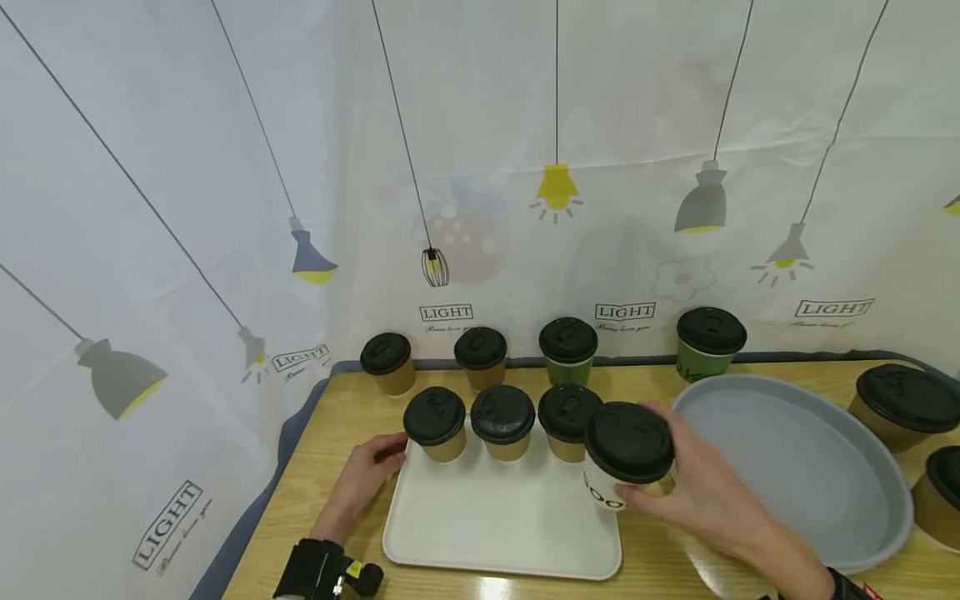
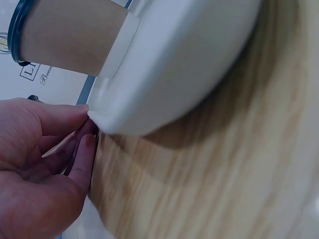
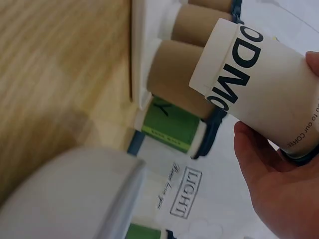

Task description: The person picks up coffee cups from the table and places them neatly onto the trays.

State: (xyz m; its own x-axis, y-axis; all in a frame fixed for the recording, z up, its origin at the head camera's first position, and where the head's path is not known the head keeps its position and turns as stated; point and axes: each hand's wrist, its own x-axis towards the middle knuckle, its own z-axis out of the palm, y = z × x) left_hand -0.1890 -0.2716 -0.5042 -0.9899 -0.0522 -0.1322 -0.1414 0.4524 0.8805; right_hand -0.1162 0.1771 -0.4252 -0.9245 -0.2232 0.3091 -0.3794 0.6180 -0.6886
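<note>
My right hand (image 1: 697,483) grips a white paper coffee cup (image 3: 269,84) with black print and a black lid. The cup is held up over the right side of a white rectangular tray (image 1: 502,517). Three brown lidded cups stand in a row along the tray's far edge: a left one (image 1: 436,425), a middle one (image 1: 504,423) and a right one (image 1: 567,423), partly hidden by the white cup. At the tray's far left corner, my left hand (image 1: 367,475) pinches the rim between its fingertips, close to the left brown cup.
A grey oval tray (image 1: 787,467) lies to the right. Behind stand two brown cups (image 1: 390,367) (image 1: 480,360) and two green cups (image 1: 567,354) (image 1: 708,346). More brown cups (image 1: 892,417) stand at the far right. A printed curtain (image 1: 510,108) hangs behind the wooden table (image 1: 300,500).
</note>
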